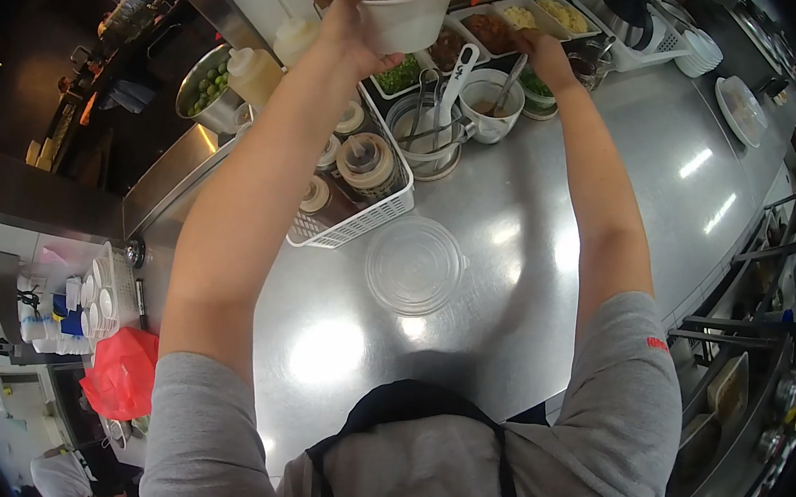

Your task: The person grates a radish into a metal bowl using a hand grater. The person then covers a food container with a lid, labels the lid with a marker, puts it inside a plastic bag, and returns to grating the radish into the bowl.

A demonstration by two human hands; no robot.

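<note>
My left hand [349, 35] is closed around a white container [406, 21], raised and tilted above the back of the counter. My right hand [545, 58] reaches over the food tubs, its fingers bent together; whatever they may hold is hidden. Just below it sits a round tub of chopped greens [535, 87]. Beyond the fingers are a tray of reddish-brown food [488, 33] and a tray of pale yellow food [519, 17]. Between my arms stand a white pot [490, 104] with a spoon in it and a clear tub with a white-handled utensil [455, 86].
A white basket [362, 221] of sauce bottles [366, 164] stands beside my left forearm. A clear round lid [415, 265] lies on the steel counter [493, 354]. Limes [211, 82] fill a metal pot at left. A red bag [121, 373] is at far left.
</note>
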